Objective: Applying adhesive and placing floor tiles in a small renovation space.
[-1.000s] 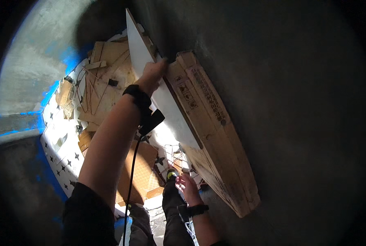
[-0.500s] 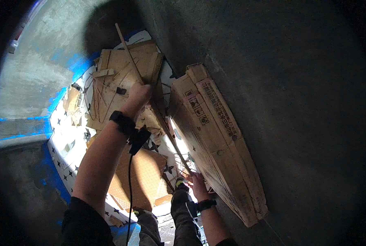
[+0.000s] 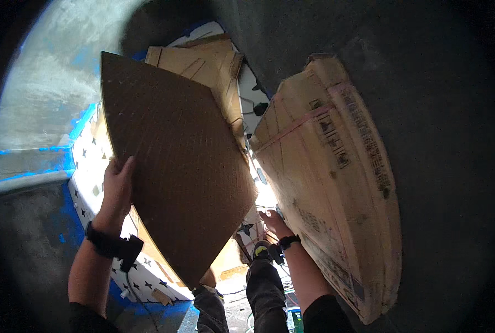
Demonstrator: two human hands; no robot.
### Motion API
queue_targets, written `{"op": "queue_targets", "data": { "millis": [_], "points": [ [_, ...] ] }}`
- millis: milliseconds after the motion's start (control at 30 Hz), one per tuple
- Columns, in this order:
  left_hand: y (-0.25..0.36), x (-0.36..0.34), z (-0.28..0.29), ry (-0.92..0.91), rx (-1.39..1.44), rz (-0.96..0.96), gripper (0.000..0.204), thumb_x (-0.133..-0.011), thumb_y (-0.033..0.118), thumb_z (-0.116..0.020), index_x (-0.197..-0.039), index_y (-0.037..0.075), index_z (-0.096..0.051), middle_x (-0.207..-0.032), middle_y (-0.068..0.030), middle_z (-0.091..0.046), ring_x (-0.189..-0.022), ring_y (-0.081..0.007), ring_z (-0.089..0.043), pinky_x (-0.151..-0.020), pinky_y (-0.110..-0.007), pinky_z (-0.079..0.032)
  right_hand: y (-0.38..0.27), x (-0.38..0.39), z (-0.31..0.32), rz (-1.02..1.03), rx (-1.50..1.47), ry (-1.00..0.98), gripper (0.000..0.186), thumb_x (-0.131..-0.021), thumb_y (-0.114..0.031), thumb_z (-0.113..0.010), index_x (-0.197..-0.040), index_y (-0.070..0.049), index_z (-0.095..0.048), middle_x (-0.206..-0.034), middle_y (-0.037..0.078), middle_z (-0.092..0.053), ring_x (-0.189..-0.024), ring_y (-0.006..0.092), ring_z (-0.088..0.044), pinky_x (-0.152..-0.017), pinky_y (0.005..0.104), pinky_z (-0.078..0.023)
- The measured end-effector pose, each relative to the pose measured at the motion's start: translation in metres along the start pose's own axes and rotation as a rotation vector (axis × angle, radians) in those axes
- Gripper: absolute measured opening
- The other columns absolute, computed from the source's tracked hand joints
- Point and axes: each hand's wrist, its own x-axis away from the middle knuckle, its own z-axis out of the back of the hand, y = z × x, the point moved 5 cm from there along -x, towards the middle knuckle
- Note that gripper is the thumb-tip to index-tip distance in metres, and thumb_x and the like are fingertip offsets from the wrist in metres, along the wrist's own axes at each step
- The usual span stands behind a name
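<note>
My left hand (image 3: 117,183) grips the left edge of a large brown board (image 3: 175,150), whose broad, ridged dark face is turned toward me. My right hand (image 3: 272,221) is lower, just beyond the board's right corner and beside a long, worn cardboard package (image 3: 330,194), its fingers slightly bent and apparently apart. Under the board are more cardboard pieces (image 3: 194,58) on a white surface with dark star shapes (image 3: 84,194). Black devices are strapped to both wrists, with a cable hanging from the left one.
Grey concrete (image 3: 441,166) surrounds the work area, with blue markings (image 3: 64,158) along the left edges. My legs and shoes (image 3: 261,252) are at the bottom, near cables and a green-and-blue container (image 3: 294,319). Bright light falls across the left side.
My left hand has moved left and down, turning the board from nearly edge-on to broad face. My right hand has left the board's lower end. The cardboard package appears farther right in view.
</note>
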Motion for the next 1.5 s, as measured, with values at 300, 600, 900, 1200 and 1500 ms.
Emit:
{"op": "queue_targets", "data": {
  "millis": [300, 600, 900, 1200, 1500],
  "points": [
    [-0.13, -0.039, 0.139, -0.041, 0.047, 0.161, 0.036, -0.086, 0.019, -0.051, -0.115, -0.002, -0.045, -0.107, -0.0127, -0.055, -0.097, -0.0213, -0.054, -0.085, -0.033, -0.041, 0.019, -0.095, -0.027, 0.121, 0.085, 0.123, 0.065, -0.081, -0.047, -0.052, -0.124, 0.001, -0.04, -0.122, 0.02, -0.045, -0.113, 0.0277, -0.044, -0.088, 0.0334, -0.041],
    [-0.179, -0.063, 0.155, -0.129, 0.045, 0.148, 0.035, -0.086, 0.023, -0.051, -0.112, 0.0, -0.049, -0.103, -0.0073, -0.058, -0.094, -0.0164, -0.055, -0.084, -0.029, -0.041, 0.057, -0.136, -0.065, -0.091, -0.53, 0.107, 0.059, -0.081, -0.046, -0.053, -0.114, 0.001, -0.04, -0.095, 0.015, -0.046, -0.09, 0.0254, -0.047, -0.078, 0.0409, -0.042],
    [-0.146, -0.039, 0.128, -0.08, 0.032, -0.035, 0.031, -0.083, 0.017, -0.056, -0.106, -0.003, -0.05, -0.098, -0.0078, -0.059, -0.089, -0.0135, -0.055, -0.081, -0.027, -0.042, 0.0, -0.102, -0.148, -0.403, -1.256, 0.149, 0.058, -0.087, -0.048, -0.038, -0.123, -0.002, -0.038, -0.116, 0.014, -0.047, -0.103, 0.0306, -0.049, -0.085, 0.0428, -0.043],
    [-0.107, 0.014, 0.105, -0.031, 0.037, -0.08, 0.031, -0.083, 0.015, -0.057, -0.106, -0.004, -0.049, -0.096, -0.0078, -0.059, -0.084, -0.0121, -0.057, -0.075, -0.025, -0.045, 0.021, -0.074, -0.119, -0.21, -1.192, 0.011, 0.063, -0.086, -0.052, -0.039, -0.129, -0.007, -0.033, -0.13, 0.012, -0.037, -0.116, 0.0303, -0.04, -0.093, 0.0479, -0.036],
    [-0.136, 0.136, 0.134, 0.23, -0.249, -0.046, 0.023, -0.076, 0.018, -0.062, -0.083, -0.003, -0.054, -0.056, -0.0119, -0.051, -0.047, -0.0137, -0.048, -0.046, -0.029, -0.038, 0.116, -0.023, -0.13, -0.262, -0.934, -0.177, 0.069, -0.082, -0.053, -0.045, -0.13, -0.006, -0.031, -0.13, 0.013, -0.037, -0.117, 0.0322, -0.038, -0.094, 0.049, -0.035]
  ]
}}
